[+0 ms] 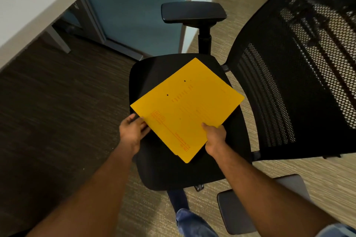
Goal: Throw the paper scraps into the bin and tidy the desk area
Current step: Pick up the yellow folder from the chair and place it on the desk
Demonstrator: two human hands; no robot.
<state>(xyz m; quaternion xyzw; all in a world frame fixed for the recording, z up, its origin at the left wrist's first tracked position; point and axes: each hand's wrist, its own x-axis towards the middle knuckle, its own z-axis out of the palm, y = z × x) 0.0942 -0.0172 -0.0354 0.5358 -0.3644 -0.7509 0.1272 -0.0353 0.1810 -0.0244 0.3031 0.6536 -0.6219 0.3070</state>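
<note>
Head view, looking down: yellow folder held flat and turned cornerwise over the black chair seat, in the middle of the scene; far corner pointing toward the far armrest, near corner jutting toward the viewer; red print along the near-left margin, too small to read; impossible to tell whether lifted clear of the seat or touching it.

Left hand at the folder's left corner, fingers closed on the edge there; right hand on the near-right edge, thumb pressed on top, remaining fingers hidden underneath, clamped on the folder; both forearms reaching in from the near side.

To the right, black mesh backrest, joined to the seat and filling the right side; near armrest partly hidden under the right forearm.

Far left, pale desk top slanting across the corner; beyond the seat, blue panel standing upright; striped carpet all around, in shadow on the left; near edge, a leg in blue cloth just below the seat.
</note>
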